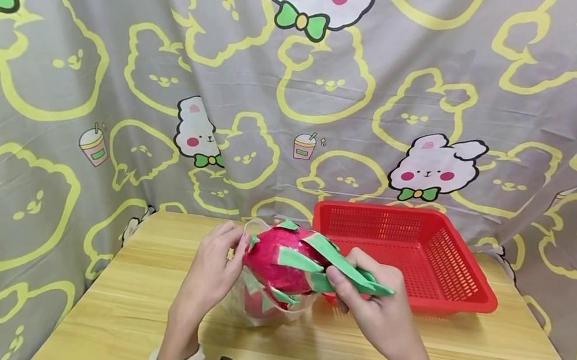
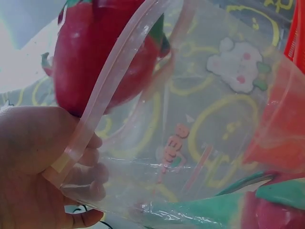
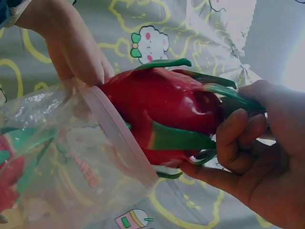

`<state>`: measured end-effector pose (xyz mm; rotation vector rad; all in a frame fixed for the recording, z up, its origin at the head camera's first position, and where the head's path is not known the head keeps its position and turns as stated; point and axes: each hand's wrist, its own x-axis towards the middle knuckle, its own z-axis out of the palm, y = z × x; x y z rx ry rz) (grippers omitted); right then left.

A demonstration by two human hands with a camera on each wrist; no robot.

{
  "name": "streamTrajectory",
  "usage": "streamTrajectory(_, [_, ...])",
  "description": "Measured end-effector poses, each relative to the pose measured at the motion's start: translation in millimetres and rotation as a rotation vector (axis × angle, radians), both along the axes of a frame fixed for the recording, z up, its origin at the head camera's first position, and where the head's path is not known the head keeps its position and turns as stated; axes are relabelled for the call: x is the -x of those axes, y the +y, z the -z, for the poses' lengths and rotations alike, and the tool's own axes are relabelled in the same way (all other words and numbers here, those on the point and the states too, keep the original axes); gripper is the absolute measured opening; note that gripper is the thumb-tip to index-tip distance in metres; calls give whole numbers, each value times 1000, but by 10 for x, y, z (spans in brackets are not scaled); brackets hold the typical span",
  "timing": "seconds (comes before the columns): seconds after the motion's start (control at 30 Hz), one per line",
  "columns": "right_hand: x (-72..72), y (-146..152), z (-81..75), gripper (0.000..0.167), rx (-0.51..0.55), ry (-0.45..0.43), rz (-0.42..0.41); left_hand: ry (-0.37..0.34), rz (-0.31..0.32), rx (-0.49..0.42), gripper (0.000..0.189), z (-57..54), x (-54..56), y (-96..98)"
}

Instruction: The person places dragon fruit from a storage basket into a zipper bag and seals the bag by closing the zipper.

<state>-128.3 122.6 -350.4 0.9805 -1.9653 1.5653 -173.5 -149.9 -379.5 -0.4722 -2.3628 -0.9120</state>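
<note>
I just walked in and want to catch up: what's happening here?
A person's right hand holds a dragon fruit by its green leafy end, at the mouth of a clear bag. The left hand grips the bag's edge. Another dragon fruit is inside the bag. A red basket sits beyond, to the right on the wooden table. I can't tell whether the held fruit is going in or out.

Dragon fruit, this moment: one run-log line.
left hand: grips clear bag | right hand: holds dragon fruit by green leaves at bag mouth | second dragon fruit: inside bag | red basket: on table
</note>
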Motion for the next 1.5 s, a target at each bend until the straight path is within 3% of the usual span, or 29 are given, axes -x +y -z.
streamTrajectory(0.27, [-44,-41,-36,32,-182,120,189,-7,-7,-7,32,-15,-33,1])
streamTrajectory(0.5, [-41,-189,-1,24,-172,143,234,1,-10,16,25,-37,-59,27])
streamTrajectory(0.73, [-7,-314,48,23,-201,141,385,4,22,7,29,-62,-83,72])
streamTrajectory(1.07, [-33,-323,39,20,-234,49,318,-20,-17,-24,28,-66,-88,39])
streamTrajectory(1.27, [0,-353,97,20,-308,104,356,2,48,-13,26,-75,-76,82])
streamTrajectory(1.5, [93,-455,235,26,-400,210,559,39,71,-5,33,-59,-69,126])
